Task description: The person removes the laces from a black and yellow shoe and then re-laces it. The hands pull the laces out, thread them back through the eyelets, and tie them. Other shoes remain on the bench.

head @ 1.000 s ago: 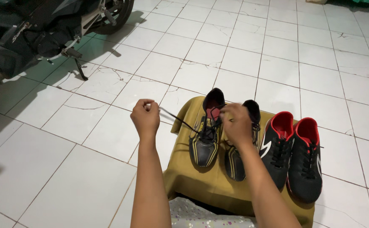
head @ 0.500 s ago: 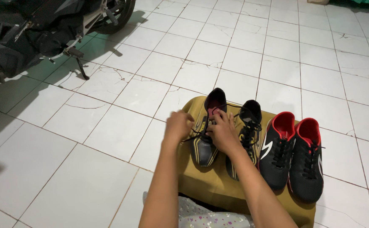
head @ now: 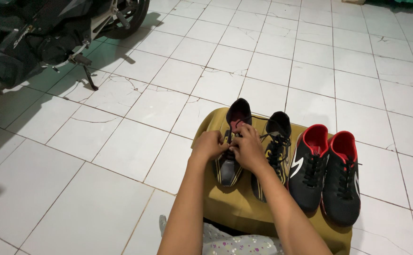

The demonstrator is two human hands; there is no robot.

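A black and gold shoe [head: 235,123] with a dark red lining stands on a mustard-yellow cloth [head: 235,208]. Both my hands meet over its laces. My left hand [head: 210,145] pinches the black lace at the shoe's left side. Touching it, my right hand [head: 247,147] grips the lace over the tongue. The lace itself is mostly hidden under my fingers. The matching black and gold shoe [head: 276,141] stands just right of my right hand, its laces loose.
A pair of black and red shoes [head: 329,172] stands at the right on the cloth. A dark motorcycle [head: 41,33] on its side stand is parked at the upper left. White cracked floor tiles [head: 98,156] surround the cloth. Floral fabric [head: 225,243] lies by my arms.
My left hand, which held the lace stretched out to the left, has come in to the shoe. Both hands now sit together over its laces.
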